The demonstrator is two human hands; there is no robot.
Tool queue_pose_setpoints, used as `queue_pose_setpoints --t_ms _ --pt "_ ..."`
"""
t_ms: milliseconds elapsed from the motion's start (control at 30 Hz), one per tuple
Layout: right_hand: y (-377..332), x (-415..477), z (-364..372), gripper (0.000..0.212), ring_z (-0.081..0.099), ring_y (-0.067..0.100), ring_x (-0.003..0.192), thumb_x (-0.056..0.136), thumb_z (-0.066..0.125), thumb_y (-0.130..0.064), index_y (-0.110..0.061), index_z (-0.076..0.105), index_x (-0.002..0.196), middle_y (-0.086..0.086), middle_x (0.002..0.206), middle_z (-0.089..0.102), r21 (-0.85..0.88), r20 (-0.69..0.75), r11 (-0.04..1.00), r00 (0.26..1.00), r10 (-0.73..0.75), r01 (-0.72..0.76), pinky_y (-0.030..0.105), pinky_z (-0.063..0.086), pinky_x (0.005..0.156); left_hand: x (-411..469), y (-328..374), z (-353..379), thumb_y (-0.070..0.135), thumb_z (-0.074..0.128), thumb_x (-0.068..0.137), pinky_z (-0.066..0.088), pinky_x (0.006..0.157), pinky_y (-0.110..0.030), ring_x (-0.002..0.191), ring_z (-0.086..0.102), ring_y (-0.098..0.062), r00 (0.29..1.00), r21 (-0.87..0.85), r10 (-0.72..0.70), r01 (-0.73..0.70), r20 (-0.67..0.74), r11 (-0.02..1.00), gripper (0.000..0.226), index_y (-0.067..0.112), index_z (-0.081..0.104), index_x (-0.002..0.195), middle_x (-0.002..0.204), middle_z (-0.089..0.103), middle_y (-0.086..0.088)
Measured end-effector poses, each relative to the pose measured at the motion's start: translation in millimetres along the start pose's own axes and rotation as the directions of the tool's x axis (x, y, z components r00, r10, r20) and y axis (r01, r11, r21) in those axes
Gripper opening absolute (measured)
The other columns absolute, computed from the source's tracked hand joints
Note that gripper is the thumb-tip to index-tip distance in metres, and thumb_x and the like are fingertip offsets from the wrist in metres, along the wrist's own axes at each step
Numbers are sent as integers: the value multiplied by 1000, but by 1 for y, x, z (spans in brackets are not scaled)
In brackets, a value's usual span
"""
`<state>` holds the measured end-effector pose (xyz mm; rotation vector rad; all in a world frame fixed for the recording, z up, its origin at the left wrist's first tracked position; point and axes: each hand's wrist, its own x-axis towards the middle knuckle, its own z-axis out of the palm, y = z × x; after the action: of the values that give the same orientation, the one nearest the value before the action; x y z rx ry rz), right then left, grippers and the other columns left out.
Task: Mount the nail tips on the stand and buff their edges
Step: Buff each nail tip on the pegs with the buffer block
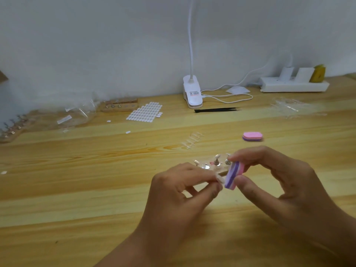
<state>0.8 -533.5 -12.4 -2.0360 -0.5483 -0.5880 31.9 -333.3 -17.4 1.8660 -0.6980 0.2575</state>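
— As seen from the head view, entry one?
— Left hand (185,191): fingers pinch nail tip (220,178), its edge touching buffer block (234,177).
— Entry two?
— Right hand (285,182): fingers grip that block. Stand (210,166) just behind, on table (96,189).

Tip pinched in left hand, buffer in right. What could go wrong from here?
1. The nail tip is held only by fingertips of the left hand; pressure from the buffer block in the right hand could flick it away.
2. The stand sits just behind both hands, so a long stroke might knock it.
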Motion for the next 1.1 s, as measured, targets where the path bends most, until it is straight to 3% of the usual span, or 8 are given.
queue_pose_setpoints --t_ms 133,300,467,600,733,833,967,1100 --pt "0 1 0 24 69 16 90 87 65 -29 -22 65 110 -11 97 70 26 -19 1000 1000 11 -11 30 55 81 1 0 -2 18 77 80 49 61 -16 80 68 -6 998 -67 -60 62 25 996 15 31 79 86 84 72 15" --pt "-2 -3 4 22 70 17 89 84 68 -31 -22 66 104 -9 94 70 59 -15 997 999 43 -42 30 55 81 0 -2 -2 25 74 80 56 58 -33 78 67 -6 987 -193 -143 155 74 969 10 31 80 86 84 72 11" --pt "-4 -4 6 24 70 17 88 84 68 -34 -15 66 99 -8 92 70 50 23 997 998 51 -52 23 53 78 0 -2 -3 25 74 81 55 57 -32 78 67 -8 985 -195 -141 157 97 968 11 33 79 88 85 72 9" --pt "-5 -3 6 22 70 20 90 85 68 -36 -18 64 98 -8 93 70 81 -2 994 998 69 -69 32 55 81 1 -3 -5 24 73 82 56 57 -30 78 67 -7 986 -208 -131 150 103 967 10 29 79 88 85 72 8" --pt "-6 -4 10 15 68 17 86 86 67 -36 -25 62 95 -10 91 68 56 57 997 997 44 -48 25 52 76 0 -3 -5 25 72 83 55 57 -39 77 67 -10 985 -187 -129 149 116 971 15 37 78 89 85 72 7" --pt "-5 -3 8 22 69 21 87 86 68 -35 -18 64 99 -6 90 68 83 19 994 997 73 -74 36 54 78 1 -4 -5 23 72 83 56 57 -35 78 67 -7 985 -204 -126 147 114 968 13 33 78 88 84 72 8" --pt "-6 -4 9 17 68 18 87 87 67 -33 -20 63 96 -8 88 68 55 56 998 998 41 -44 29 53 77 -1 -3 -3 24 71 84 53 57 -45 77 66 -9 982 -197 -134 158 129 968 14 35 78 88 84 71 7" --pt "-6 -3 9 19 69 18 89 86 66 -31 -17 62 98 -9 88 68 51 63 998 998 31 -35 24 51 79 -1 -4 -3 27 72 84 54 57 -38 78 66 -10 983 -194 -126 150 132 970 9 32 78 89 85 71 8"
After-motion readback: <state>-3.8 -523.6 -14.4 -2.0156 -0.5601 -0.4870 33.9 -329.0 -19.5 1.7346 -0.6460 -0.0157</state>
